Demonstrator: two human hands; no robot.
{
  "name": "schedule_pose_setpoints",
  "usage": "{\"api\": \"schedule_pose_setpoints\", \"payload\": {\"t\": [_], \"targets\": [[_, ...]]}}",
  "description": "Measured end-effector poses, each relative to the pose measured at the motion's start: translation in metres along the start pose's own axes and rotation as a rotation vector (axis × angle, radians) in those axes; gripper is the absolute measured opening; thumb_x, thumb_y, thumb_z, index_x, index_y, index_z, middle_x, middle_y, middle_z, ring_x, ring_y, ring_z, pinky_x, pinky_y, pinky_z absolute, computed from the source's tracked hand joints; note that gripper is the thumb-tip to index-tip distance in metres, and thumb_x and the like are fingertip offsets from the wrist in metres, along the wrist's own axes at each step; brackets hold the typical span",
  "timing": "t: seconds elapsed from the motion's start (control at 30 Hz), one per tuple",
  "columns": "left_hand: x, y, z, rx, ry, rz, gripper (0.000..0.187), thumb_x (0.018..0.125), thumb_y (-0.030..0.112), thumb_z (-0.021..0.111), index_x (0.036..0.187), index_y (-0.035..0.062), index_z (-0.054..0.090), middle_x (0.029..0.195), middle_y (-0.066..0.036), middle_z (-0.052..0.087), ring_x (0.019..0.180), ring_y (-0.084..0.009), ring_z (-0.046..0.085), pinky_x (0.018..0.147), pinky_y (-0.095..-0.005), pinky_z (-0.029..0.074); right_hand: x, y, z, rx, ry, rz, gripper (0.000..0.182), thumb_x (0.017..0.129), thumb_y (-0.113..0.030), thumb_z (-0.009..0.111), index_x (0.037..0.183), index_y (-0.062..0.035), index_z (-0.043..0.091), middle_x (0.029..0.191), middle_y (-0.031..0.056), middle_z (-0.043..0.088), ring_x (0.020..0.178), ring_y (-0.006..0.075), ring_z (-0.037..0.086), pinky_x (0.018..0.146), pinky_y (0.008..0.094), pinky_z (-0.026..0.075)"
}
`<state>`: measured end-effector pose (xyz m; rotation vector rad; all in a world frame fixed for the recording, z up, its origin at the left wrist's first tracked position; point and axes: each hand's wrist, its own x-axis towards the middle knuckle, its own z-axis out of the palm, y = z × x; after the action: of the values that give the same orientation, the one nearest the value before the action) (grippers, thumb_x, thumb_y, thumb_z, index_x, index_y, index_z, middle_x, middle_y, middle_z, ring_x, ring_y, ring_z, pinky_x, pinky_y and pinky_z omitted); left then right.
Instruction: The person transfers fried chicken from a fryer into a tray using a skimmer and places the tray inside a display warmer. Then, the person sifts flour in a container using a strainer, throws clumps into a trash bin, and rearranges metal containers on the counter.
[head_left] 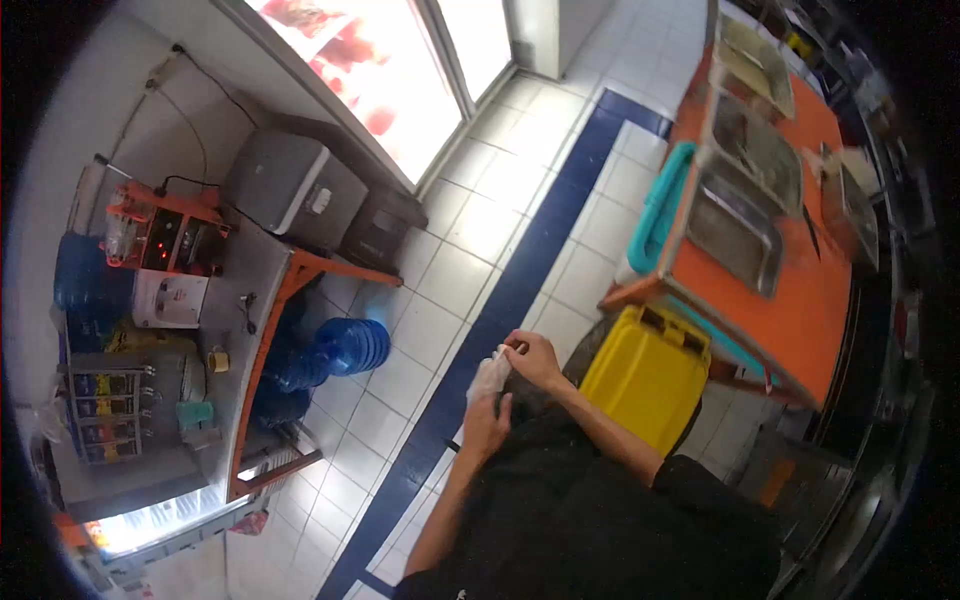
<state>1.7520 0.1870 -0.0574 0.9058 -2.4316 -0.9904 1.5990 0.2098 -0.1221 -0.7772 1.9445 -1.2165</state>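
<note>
I hold a thin, see-through plastic glove (490, 377), crumpled and limp, between my two hands in front of my dark shirt. It hangs above the tiled floor, its upper edge pinched up.

The person wears a black top with short sleeves (690, 475); the right one ends above the elbow and leaves the forearm bare. The fabric looks plain and matte, loose over the chest and belly, with soft folds running across it. Near the lower edge of the view, close to the left arm, a small pale mark (460, 594) sits on the black cloth, too small to read. Both forearms are bare down to the hands, with no watch, band or ring that can be made out. Both hands, left (486, 425) and right (533, 360), are ungloved.
</note>
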Motion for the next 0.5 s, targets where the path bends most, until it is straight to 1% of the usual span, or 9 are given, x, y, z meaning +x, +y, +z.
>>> {"api": "schedule_pose_setpoints", "payload": {"t": [0.03, 0.13, 0.2, 0.27, 0.3, 0.37, 0.43, 0.47, 0.5], "targets": [[0.017, -0.001, -0.024, 0.026, -0.146, -0.227, 0.021, 0.09, 0.015, 0.053, 0.097, -0.0032, 0.062, 0.094, -0.023, 0.061, 0.087, -0.0371, 0.059, 0.079, -0.0424, 0.046, 0.028, -0.01, 0.007, 0.121, -0.033, -0.054, 0.016, 0.078, -0.015, 0.063, 0.087, -0.0019, 0.067, 0.068, 0.0083, 0.065, 0.059, 0.0135, 0.061, 0.055, 0.0292, 0.048], [0.087, -0.019, -0.07, -0.134, -0.092, -0.37, 0.023, 0.09, 0.018, 0.053, 0.095, -0.0033, 0.061, 0.086, -0.02, 0.065, 0.088, -0.0298, 0.064, 0.081, -0.0408, 0.049, 0.112, -0.069, 0.002, 0.058, -0.16, -0.158, 0.017, 0.08, -0.017, 0.063, 0.086, -0.002, 0.067, 0.069, 0.0073, 0.065, 0.061, 0.0134, 0.059, 0.058, 0.0298, 0.048], [0.121, -0.059, -0.06, -0.645, 0.205, -0.437, 0.03, 0.093, 0.023, 0.05, 0.088, -0.0043, 0.062, 0.08, -0.015, 0.065, 0.082, -0.026, 0.064, 0.079, -0.042, 0.05, 0.154, -0.09, -0.005, 0.059, -0.305, -0.174, 0.022, 0.082, -0.022, 0.062, 0.09, -0.0018, 0.066, 0.073, 0.0068, 0.064, 0.069, 0.0134, 0.059, 0.065, 0.0293, 0.048], [0.18, -0.064, -0.068, -1.06, 0.273, -0.338, 0.038, 0.095, 0.033, 0.046, 0.09, -0.0014, 0.063, 0.093, -0.012, 0.064, 0.077, -0.0212, 0.063, 0.067, -0.035, 0.049, 0.192, -0.107, -0.015, 0.231, -0.563, -0.096, 0.029, 0.085, -0.026, 0.06, 0.104, -0.0035, 0.062, 0.089, 0.0057, 0.063, 0.085, 0.012, 0.057, 0.074, 0.0286, 0.047], [0.215, -0.038, -0.087, -1.33, 0.258, -0.546, 0.045, 0.097, 0.039, 0.038, 0.103, -0.0001, 0.059, 0.101, -0.013, 0.063, 0.089, -0.0216, 0.062, 0.074, -0.0355, 0.049, 0.207, -0.117, -0.02, 0.38, -0.598, -0.035, 0.032, 0.086, -0.026, 0.06, 0.109, -0.0044, 0.059, 0.097, 0.0053, 0.061, 0.091, 0.0119, 0.055, 0.076, 0.0286, 0.047], [0.287, -0.074, -0.076, -1.49, 0.108, -0.563, 0.048, 0.096, 0.041, 0.036, 0.108, -0.0002, 0.057, 0.105, -0.014, 0.062, 0.094, -0.0229, 0.06, 0.079, -0.0368, 0.048, 0.238, -0.137, -0.035, 0.553, -0.582, 0.034, 0.036, 0.087, -0.027, 0.059, 0.115, -0.0053, 0.056, 0.104, 0.0049, 0.059, 0.098, 0.0118, 0.053, 0.079, 0.0287, 0.046], [0.344, -0.094, -0.078, -1.73, -0.15, -0.597, 0.053, 0.096, 0.047, 0.033, 0.112, 0.001, 0.056, 0.108, -0.014, 0.061, 0.099, -0.0253, 0.059, 0.087, -0.0392, 0.045, 0.264, -0.155, -0.044, 0.914, -0.582, 0.265, 0.036, 0.089, -0.025, 0.057, 0.119, -0.0063, 0.052, 0.109, 0.0053, 0.056, 0.102, 0.0122, 0.05, 0.08, 0.0277, 0.046], [0.377, -0.084, -0.075, -1.74, -0.226, -0.584, 0.053, 0.096, 0.047, 0.033, 0.112, 0.001, 0.056, 0.108, -0.014, 0.061, 0.099, -0.0253, 0.059, 0.087, -0.0392, 0.045, 0.279, -0.14, -0.042, 0.912, -0.515, 0.244, 0.036, 0.089, -0.025, 0.057, 0.119, -0.0063, 0.052, 0.109, 0.0053, 0.056, 0.102, 0.0122, 0.05, 0.08, 0.0277, 0.046], [0.407, -0.066, -0.075, -1.723, -0.406, -0.688, 0.051, 0.097, 0.044, 0.034, 0.111, 0.0001, 0.057, 0.105, -0.014, 0.062, 0.099, -0.0258, 0.058, 0.088, -0.0395, 0.044, 0.292, -0.11, -0.033, 0.735, -0.295, 0.13, 0.033, 0.088, -0.022, 0.057, 0.117, -0.0059, 0.053, 0.106, 0.005, 0.056, 0.1, 0.0122, 0.051, 0.08, 0.0268, 0.046]]}}
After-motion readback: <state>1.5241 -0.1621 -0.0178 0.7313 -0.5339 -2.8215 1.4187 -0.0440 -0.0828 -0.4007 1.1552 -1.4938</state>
